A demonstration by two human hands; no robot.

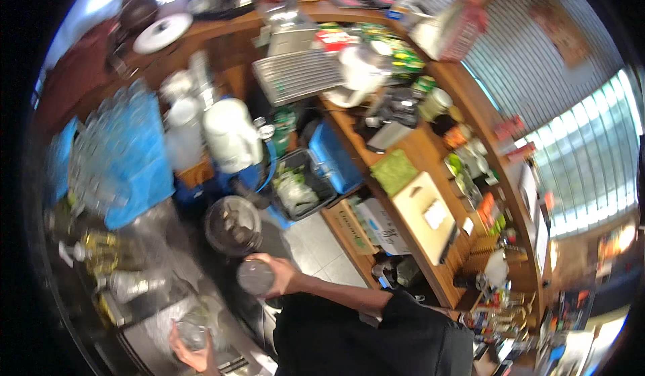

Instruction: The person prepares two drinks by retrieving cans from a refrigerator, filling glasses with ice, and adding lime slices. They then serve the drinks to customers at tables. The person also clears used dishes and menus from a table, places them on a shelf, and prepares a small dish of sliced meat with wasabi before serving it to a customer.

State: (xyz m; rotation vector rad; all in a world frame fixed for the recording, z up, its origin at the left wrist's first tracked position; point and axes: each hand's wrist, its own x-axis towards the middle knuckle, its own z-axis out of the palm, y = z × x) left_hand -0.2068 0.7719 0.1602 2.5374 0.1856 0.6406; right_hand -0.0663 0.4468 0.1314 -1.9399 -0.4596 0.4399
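My left hand [190, 353] grips a clear glass [194, 329] over a steel sink [143, 333] at the lower left, where something pale, possibly foam or water, shows around it. My right hand [282, 275] is closed around a round greyish cup or glass [256, 277], seen end-on. Just beyond that cup stands a round bin [209, 230] with dark and pale scraps in it. Beside the sink are a pump bottle of yellow liquid [103, 247] and a clear bottle or glass [132, 286] lying near it. Blur hides finer detail.
Many clear glasses [103, 149] stand on a blue cloth [146, 187] at the left. A white jug [232, 136] and a black crate [330, 194] of greens are ahead. A wooden counter [428, 285] with a cutting board [418, 209] runs along the right.
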